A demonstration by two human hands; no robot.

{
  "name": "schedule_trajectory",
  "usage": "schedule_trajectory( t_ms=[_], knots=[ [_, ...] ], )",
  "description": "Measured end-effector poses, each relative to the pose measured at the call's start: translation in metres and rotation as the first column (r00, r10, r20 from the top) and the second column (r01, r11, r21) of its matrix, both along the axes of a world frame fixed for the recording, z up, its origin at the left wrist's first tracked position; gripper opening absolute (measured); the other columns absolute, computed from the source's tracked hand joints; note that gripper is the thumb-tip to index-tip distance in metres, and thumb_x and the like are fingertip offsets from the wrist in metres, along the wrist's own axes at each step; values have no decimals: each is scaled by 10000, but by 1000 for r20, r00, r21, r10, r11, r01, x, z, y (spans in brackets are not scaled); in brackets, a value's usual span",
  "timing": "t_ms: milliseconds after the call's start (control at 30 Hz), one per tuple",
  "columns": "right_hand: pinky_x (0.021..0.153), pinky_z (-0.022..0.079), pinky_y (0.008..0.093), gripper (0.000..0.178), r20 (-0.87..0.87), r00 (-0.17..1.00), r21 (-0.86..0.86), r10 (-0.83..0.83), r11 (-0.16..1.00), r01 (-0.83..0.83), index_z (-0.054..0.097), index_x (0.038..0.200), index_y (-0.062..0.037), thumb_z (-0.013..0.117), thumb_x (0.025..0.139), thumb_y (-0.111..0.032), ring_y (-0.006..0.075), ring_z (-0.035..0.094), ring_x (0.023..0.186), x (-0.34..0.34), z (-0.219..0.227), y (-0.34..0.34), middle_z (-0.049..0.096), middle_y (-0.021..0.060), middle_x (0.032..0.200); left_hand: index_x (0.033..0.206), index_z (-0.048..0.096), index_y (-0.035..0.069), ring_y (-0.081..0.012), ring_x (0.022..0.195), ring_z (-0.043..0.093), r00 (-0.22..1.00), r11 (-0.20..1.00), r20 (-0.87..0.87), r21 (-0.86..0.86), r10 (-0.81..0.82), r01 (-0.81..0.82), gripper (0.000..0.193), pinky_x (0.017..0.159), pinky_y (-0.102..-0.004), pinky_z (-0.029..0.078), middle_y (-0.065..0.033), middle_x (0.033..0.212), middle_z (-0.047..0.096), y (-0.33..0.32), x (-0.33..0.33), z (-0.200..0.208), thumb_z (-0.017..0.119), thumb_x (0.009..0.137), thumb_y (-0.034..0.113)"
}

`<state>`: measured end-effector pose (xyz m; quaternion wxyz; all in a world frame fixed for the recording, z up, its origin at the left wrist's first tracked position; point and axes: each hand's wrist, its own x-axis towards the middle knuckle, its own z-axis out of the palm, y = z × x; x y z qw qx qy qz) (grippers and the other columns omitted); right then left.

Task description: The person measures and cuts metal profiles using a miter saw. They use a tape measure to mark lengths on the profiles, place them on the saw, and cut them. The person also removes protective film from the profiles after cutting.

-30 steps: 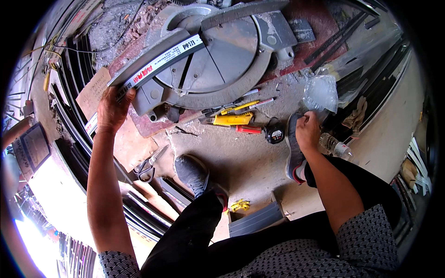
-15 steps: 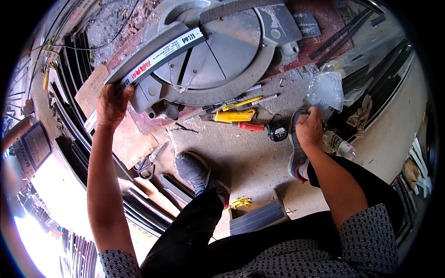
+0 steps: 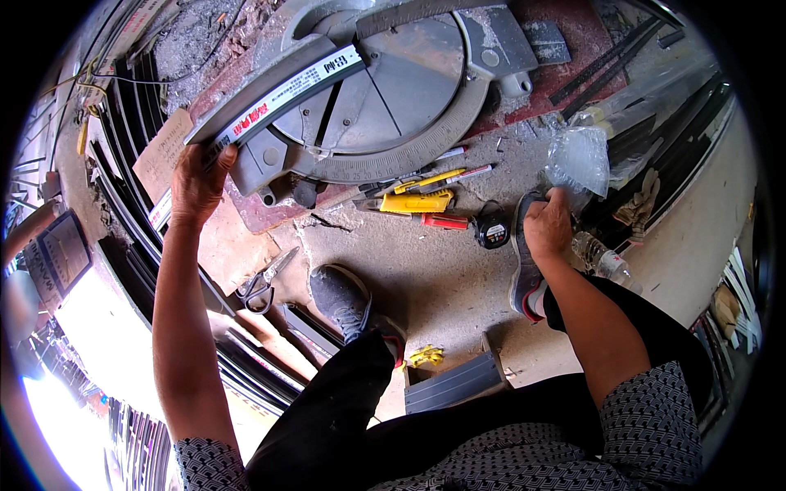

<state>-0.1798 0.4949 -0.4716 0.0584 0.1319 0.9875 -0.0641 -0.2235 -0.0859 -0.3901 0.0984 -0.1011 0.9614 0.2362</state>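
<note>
My left hand [image 3: 199,182] is closed around the near end of a long grey profile strip [image 3: 286,95] with a white printed film along it. The strip lies slantwise over the left side of a mitre saw's round metal table [image 3: 409,98], its far end on the plate. My right hand [image 3: 548,222] has its fingers curled in, above my right shoe [image 3: 524,270] and beside crumpled clear plastic [image 3: 577,159]. What those fingers hold, if anything, is hidden. Between my hands lie a yellow utility knife [image 3: 416,202], a red-handled tool [image 3: 444,222] and a black tape measure [image 3: 491,227].
Scissors [image 3: 264,282] lie near my left shoe [image 3: 340,299]. Bundles of dark profiles [image 3: 123,196] line the left side. A clear bottle [image 3: 602,256] and a work glove [image 3: 640,206] lie at the right. A grey box [image 3: 454,385] stands between my legs.
</note>
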Motion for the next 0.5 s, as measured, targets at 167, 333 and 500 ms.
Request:
schedule_trajectory(
  t_ms=[167, 333, 500],
  knots=[
    [808, 513, 575, 195, -5, 1000, -6, 9, 1000, -9, 522, 1068, -54, 512, 908, -164, 474, 632, 986, -1, 0, 0, 645, 236, 1030, 1228, 658, -16, -309, 1069, 670, 1000, 1000, -6, -25, -9, 8, 709, 958, -406, 497, -206, 1122, 704, 0, 0, 0, 663, 944, 634],
    [807, 511, 577, 195, -12, 1000, -9, 15, 1000, -15, 516, 1070, -54, 512, 907, -161, 479, 630, 985, 0, 0, 0, 642, 241, 1032, 1137, 677, -38, -354, 983, 687, 998, 999, -59, -32, -17, 15, 755, 896, -433, 526, -218, 1032, 709, 3, 0, 2, 661, 913, 682],
    [810, 511, 578, 193, -20, 1000, -4, 20, 1000, -20, 514, 1070, -53, 513, 905, -155, 475, 633, 992, 1, -2, 1, 639, 242, 1042, 1163, 671, -28, -345, 1002, 684, 998, 999, -57, -32, -29, 27, 735, 909, -426, 519, -213, 1054, 708, 3, -1, 2, 660, 924, 667]
  ],
)
